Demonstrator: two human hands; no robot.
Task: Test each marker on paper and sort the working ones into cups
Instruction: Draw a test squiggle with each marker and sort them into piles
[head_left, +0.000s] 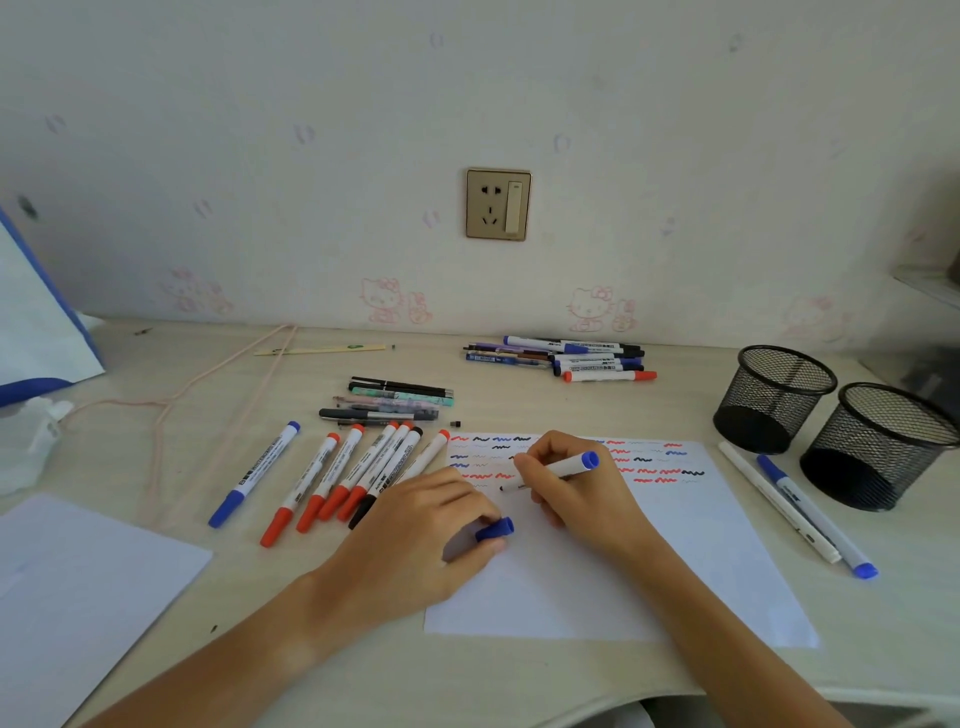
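Right-hand grip (563, 480) pinches the blue marker (553, 472) like a pen, tip down on the paper (675, 561) below the test squiggles — ready to scribble. Left hand (415, 525) holds the blue cap (495, 529) and rests on the sheet, likely steadying it. Both mesh cups (774, 397) stand empty on the counter (519, 670).
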